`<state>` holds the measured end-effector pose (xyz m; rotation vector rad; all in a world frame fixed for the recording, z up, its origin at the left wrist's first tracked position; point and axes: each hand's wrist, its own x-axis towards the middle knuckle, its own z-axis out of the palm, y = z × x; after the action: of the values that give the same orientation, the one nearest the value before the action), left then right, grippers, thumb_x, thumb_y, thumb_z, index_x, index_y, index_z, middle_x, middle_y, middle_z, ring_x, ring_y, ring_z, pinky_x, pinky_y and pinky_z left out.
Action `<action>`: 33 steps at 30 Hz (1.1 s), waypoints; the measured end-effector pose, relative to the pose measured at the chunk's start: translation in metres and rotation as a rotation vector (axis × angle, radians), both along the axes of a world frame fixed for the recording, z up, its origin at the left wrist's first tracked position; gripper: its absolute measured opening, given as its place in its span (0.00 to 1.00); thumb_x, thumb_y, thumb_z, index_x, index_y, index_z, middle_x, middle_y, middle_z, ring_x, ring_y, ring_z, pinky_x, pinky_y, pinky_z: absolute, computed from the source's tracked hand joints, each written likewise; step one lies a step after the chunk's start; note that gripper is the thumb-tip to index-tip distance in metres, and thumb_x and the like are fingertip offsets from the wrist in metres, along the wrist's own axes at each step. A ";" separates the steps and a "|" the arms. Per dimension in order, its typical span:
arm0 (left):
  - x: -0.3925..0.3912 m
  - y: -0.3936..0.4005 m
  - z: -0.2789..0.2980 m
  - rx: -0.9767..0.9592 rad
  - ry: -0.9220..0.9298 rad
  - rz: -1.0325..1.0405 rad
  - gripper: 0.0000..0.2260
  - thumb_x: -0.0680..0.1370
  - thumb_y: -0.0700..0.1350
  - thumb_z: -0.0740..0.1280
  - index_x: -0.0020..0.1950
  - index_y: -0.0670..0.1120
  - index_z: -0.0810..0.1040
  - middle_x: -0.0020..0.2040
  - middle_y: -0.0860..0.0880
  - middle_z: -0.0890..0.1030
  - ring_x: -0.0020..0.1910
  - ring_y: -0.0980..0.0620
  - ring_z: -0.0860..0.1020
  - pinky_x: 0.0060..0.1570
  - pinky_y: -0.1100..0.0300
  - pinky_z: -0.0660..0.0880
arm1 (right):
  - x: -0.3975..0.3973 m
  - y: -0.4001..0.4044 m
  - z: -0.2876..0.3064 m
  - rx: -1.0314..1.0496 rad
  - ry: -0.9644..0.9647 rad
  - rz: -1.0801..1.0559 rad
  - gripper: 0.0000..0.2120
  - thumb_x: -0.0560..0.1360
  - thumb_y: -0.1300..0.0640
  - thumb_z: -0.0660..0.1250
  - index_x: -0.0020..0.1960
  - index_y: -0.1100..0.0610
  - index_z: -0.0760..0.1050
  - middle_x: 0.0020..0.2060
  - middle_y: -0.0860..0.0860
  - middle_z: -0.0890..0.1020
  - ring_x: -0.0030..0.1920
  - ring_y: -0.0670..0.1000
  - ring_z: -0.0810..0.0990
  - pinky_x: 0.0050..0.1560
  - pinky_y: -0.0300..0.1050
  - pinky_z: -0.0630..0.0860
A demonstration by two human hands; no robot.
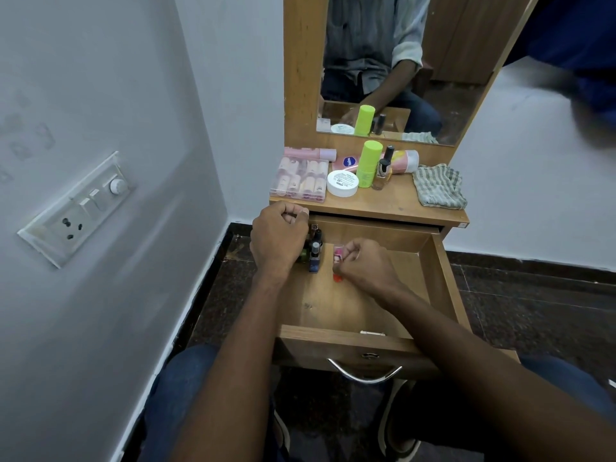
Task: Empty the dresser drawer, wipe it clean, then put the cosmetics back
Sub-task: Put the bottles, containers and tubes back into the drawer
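Note:
The wooden drawer stands pulled open below the dresser top. My right hand is inside it and pinches a small pink bottle. My left hand hovers over the drawer's back left corner with its fingers curled and nothing visible in them. Beside it, a few dark nail polish bottles stand in that corner. On the dresser top are a clear box of pink tubes, a white jar, a green bottle, a nail polish bottle and a pink tube.
A checked cloth lies on the right of the dresser top. The mirror rises behind it. A wall with a switch panel is close on the left. My knees sit under the drawer's front and its metal handle.

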<state>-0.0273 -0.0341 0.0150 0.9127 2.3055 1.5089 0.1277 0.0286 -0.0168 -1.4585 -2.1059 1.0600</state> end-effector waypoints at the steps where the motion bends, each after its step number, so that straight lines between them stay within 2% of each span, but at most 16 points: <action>1: 0.000 0.000 0.000 0.001 -0.001 -0.003 0.06 0.80 0.52 0.72 0.47 0.53 0.86 0.37 0.55 0.84 0.40 0.56 0.84 0.49 0.50 0.83 | -0.002 0.001 0.000 0.034 0.003 0.003 0.08 0.70 0.64 0.78 0.44 0.58 0.81 0.37 0.51 0.86 0.42 0.52 0.86 0.48 0.59 0.85; 7: -0.001 0.000 -0.001 0.004 -0.006 -0.001 0.06 0.80 0.52 0.71 0.47 0.53 0.86 0.37 0.56 0.85 0.40 0.57 0.84 0.48 0.50 0.83 | -0.017 0.012 -0.008 0.170 0.018 0.011 0.08 0.73 0.59 0.78 0.44 0.53 0.79 0.36 0.50 0.85 0.40 0.53 0.85 0.45 0.58 0.84; 13: -0.001 0.001 -0.001 0.000 -0.007 0.002 0.05 0.80 0.52 0.72 0.47 0.54 0.86 0.37 0.56 0.85 0.40 0.57 0.84 0.47 0.52 0.83 | -0.031 0.024 -0.014 0.176 0.007 -0.071 0.07 0.73 0.61 0.77 0.46 0.52 0.80 0.39 0.48 0.85 0.43 0.52 0.85 0.49 0.56 0.84; 16: -0.001 0.001 -0.003 0.003 -0.005 -0.004 0.05 0.80 0.51 0.72 0.48 0.53 0.86 0.38 0.56 0.85 0.41 0.57 0.84 0.47 0.53 0.83 | -0.035 0.025 -0.018 0.172 -0.013 -0.096 0.07 0.74 0.60 0.77 0.43 0.53 0.81 0.38 0.48 0.85 0.43 0.51 0.85 0.49 0.54 0.84; 21: -0.001 0.003 -0.004 -0.007 0.013 -0.010 0.05 0.80 0.52 0.72 0.49 0.53 0.86 0.39 0.57 0.84 0.42 0.58 0.84 0.47 0.54 0.83 | -0.038 0.025 -0.020 0.182 -0.017 -0.105 0.09 0.75 0.62 0.76 0.38 0.54 0.81 0.38 0.49 0.85 0.44 0.49 0.84 0.45 0.47 0.83; 24: -0.001 0.003 -0.005 -0.013 0.015 -0.003 0.05 0.80 0.52 0.72 0.48 0.54 0.86 0.38 0.57 0.84 0.41 0.58 0.83 0.45 0.57 0.81 | -0.039 0.024 -0.021 0.184 -0.035 -0.110 0.09 0.74 0.65 0.73 0.37 0.55 0.80 0.37 0.50 0.84 0.43 0.50 0.83 0.40 0.43 0.79; 29: -0.001 0.002 -0.006 -0.021 0.018 0.006 0.05 0.80 0.52 0.72 0.48 0.54 0.86 0.37 0.58 0.84 0.39 0.60 0.82 0.38 0.62 0.74 | -0.036 0.023 -0.020 0.181 -0.041 -0.109 0.09 0.73 0.66 0.70 0.37 0.55 0.80 0.37 0.50 0.84 0.42 0.51 0.83 0.44 0.50 0.83; 33: 0.000 0.003 -0.007 -0.017 0.019 -0.011 0.04 0.80 0.52 0.72 0.48 0.53 0.86 0.38 0.58 0.83 0.40 0.59 0.82 0.39 0.62 0.76 | -0.027 0.025 -0.015 0.131 -0.043 -0.098 0.08 0.73 0.65 0.69 0.41 0.54 0.82 0.41 0.51 0.85 0.46 0.53 0.84 0.49 0.53 0.84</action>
<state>-0.0276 -0.0312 0.0081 0.9370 2.3192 1.4801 0.1005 0.0531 -0.0320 -1.5168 -2.0675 0.8455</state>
